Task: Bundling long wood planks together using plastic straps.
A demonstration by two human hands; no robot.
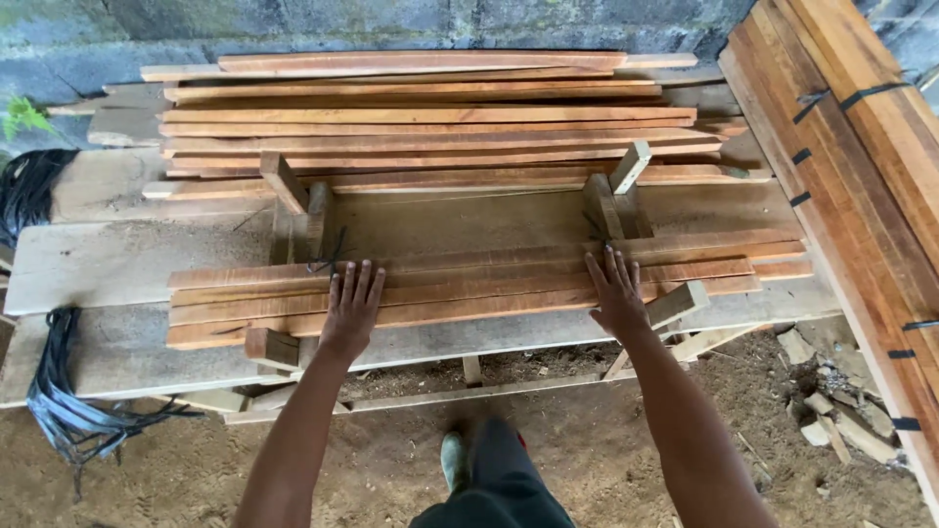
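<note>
Plainly, neither grip pinches anything; the left hand (350,305) lies flat, fingers spread, palm down on the near bundle of slats (469,284), and the right hand (616,293) lies the same way further along it, fingers fanned and pointing away from the body; both arms reach out nearly straight, well apart from each other; the palms are hidden against the wood, so how hard they press cannot be told. The bundle rests lengthwise on the surface (108,264), a run of pale wide planks, between short upright wooden blocks (284,181) at each end; what ties the bundle, if anything, is hard to make out beyond a dark scrap near the left fingertips. Behind it a larger stack of slats (430,117) lies against the stone wall (293,24); at the right, strapped boards (861,166) run off the edge of view; black strapping (59,391) trails off the surface's left end onto the dirt floor (587,460); a foot (453,460) shows below, the legs mostly cut off.
</note>
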